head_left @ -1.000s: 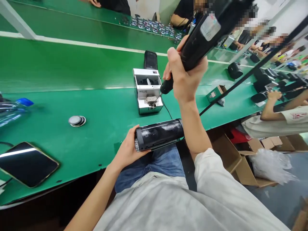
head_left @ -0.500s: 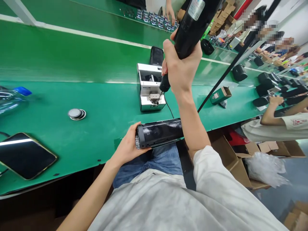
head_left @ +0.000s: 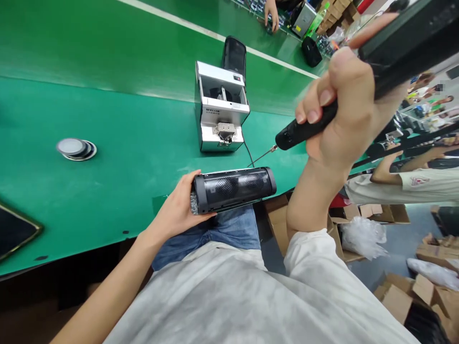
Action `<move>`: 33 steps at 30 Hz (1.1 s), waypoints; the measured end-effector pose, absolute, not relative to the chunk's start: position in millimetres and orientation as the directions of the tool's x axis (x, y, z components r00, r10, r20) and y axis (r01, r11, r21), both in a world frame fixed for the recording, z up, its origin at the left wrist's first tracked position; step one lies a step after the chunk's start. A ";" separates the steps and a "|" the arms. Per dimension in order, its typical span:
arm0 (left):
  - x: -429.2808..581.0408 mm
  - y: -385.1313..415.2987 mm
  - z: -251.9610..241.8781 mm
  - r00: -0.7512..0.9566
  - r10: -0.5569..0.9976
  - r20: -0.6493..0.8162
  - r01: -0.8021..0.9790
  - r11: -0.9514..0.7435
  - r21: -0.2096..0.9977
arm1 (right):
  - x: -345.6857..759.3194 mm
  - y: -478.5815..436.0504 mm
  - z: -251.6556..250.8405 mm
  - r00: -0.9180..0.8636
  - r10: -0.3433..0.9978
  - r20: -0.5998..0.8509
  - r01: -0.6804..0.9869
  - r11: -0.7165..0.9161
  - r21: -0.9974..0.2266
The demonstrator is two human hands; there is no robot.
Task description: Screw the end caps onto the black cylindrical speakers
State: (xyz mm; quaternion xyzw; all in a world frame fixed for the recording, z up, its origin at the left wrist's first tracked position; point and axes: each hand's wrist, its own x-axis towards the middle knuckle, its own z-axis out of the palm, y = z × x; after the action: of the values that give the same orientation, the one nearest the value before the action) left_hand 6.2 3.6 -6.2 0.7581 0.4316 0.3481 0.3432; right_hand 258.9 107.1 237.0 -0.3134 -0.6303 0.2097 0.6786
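Observation:
My left hand (head_left: 174, 210) grips the left end of a black cylindrical speaker (head_left: 233, 188), which lies sideways at the near edge of the green table (head_left: 118, 100), over my lap. My right hand (head_left: 344, 110) is wrapped round a black electric screwdriver (head_left: 362, 67), held up at the right with its bit (head_left: 267, 153) pointing down-left, above the speaker's right end and apart from it. A silver screw feeder box (head_left: 220, 114) stands on the table just behind the speaker.
A round metal disc (head_left: 73, 148) lies at the left, and a dark phone's corner (head_left: 14, 229) shows at the left edge. Another black speaker (head_left: 234, 55) stands behind the feeder. Cardboard boxes (head_left: 358, 215) and plastic bags sit on the floor at the right. Other people work beyond.
My right hand has pulled the screwdriver away from the screw feeder, rightward and toward me, with the bit now near the speaker. The view has shifted right and closer.

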 end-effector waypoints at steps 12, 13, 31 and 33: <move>6.7 2.4 -6.2 0.381 0.897 0.226 0.426 -0.387 0.818 | 260.8 98.7 215.7 0.137 0.710 0.691 0.121 0.680 -0.723; 7.0 2.2 -6.6 0.377 0.897 0.231 0.423 -0.388 0.819 | 261.1 100.7 207.8 0.128 0.714 0.688 0.101 0.681 -0.725; 6.9 2.8 -2.7 0.407 0.894 0.188 0.398 -0.358 0.844 | 261.6 100.0 158.6 0.053 0.691 0.721 -0.023 0.722 -0.691; 6.8 2.7 -3.2 0.415 0.892 0.177 0.402 -0.354 0.844 | 263.1 103.0 155.0 0.059 0.685 0.726 -0.064 0.728 -0.682</move>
State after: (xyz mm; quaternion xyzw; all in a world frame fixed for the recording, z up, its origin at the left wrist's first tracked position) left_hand 6.8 2.7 -3.2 0.7542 0.4291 0.3292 0.3724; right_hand 263.1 103.0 155.0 -0.2471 -0.6289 0.2735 0.6846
